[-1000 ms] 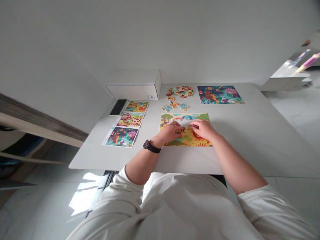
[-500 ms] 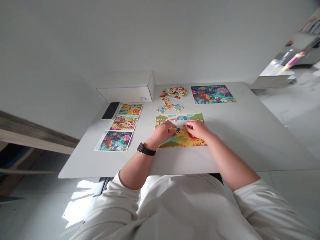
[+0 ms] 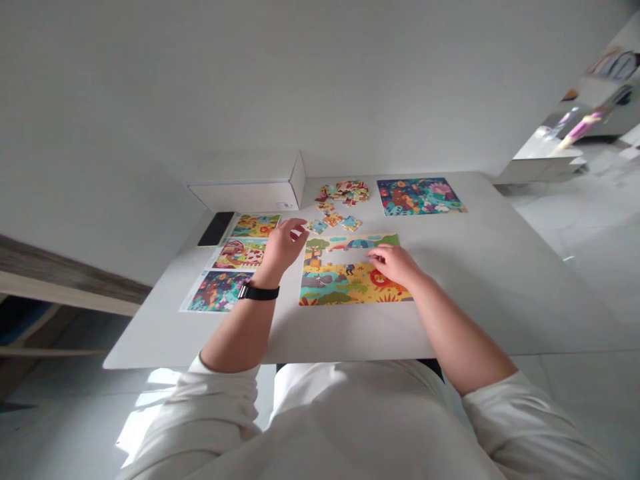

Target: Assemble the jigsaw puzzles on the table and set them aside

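A partly assembled yellow safari jigsaw puzzle lies on the white table in front of me. My right hand rests on its right half, fingers bent and pressing down on the pieces. My left hand, with a black watch on the wrist, is raised off the puzzle to its left, fingers spread, reaching toward a few loose pieces just beyond the puzzle. Nothing shows in that hand.
A heap of loose pieces and a finished blue puzzle lie farther back. Three picture cards sit in a column at left, beside a black phone and a white box.
My left hand has lifted off the safari puzzle and moved left and forward toward the loose pieces. The right hand has stayed on the puzzle. The camera has shifted slightly.
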Motion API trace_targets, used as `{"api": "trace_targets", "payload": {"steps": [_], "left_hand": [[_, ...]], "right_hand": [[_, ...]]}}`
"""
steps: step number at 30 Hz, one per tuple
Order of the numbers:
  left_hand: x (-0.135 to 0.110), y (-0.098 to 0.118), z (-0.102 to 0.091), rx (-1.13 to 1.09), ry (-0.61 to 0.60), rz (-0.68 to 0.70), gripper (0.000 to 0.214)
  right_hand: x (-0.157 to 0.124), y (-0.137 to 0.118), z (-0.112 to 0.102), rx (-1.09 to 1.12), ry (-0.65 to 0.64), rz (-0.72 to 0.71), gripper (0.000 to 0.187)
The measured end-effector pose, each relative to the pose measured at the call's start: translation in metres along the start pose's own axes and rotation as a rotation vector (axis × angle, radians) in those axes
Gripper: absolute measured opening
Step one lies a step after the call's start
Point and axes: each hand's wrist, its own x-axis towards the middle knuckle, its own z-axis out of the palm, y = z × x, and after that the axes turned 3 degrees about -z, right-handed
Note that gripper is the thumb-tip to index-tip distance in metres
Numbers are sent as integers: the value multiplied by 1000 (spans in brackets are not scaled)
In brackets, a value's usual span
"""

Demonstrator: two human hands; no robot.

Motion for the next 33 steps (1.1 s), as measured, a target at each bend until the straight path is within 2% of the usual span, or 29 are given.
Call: {"api": "trace_targets", "payload": {"steps": [4,10,16,20,25,29,33], "left_hand": [[20,-14,-1,81,-21,-49,37],[53,-28,21,228,-122,-73,42],[80,-23,44,345,-195,-7,45],[94,-20,53,439,-279,20,59],[108,-24,56,464,-424,21,72],[116,-28,54,470,-447,10,73],[119,-32,54,450,-454,60,76]], "right_hand": [[0,13,-10,7,39,89,23],[0,44,-23,-103,102,223,23],[0,66,-17,-167,172,183,21],[2,73,-12,-148,249,185,18],[9,78,-8,-84,300,189,19],[14,79,-6,-77,378,206,20],[15,77,-5,-55,417,186,20]]}}
